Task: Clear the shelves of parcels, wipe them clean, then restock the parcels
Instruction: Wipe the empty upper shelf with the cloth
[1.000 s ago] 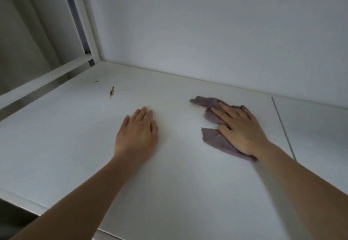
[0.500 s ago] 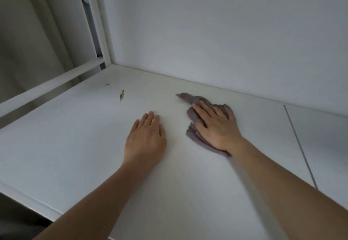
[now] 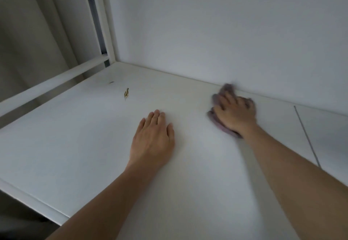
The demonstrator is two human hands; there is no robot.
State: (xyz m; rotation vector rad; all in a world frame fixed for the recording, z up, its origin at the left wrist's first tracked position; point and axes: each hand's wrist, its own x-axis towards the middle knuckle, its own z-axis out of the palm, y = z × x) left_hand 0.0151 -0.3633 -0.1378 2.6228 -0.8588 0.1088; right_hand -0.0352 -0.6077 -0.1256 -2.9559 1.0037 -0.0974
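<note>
A white shelf board (image 3: 79, 145) fills the view, with no parcels on it. My right hand (image 3: 235, 115) presses flat on a crumpled mauve cloth (image 3: 228, 89) near the back wall; the cloth and fingers are blurred. My left hand (image 3: 152, 141) rests palm down on the bare shelf, fingers straight and together, a little to the left of the cloth.
A small yellowish scrap (image 3: 126, 93) and a dark speck (image 3: 111, 82) lie on the shelf at the back left. A white frame post (image 3: 105, 23) and rail (image 3: 47, 87) bound the left side. A thin seam (image 3: 307, 136) crosses the board on the right.
My right hand has slid the cloth away from me, up to the back wall. My left hand has stayed in place on the shelf.
</note>
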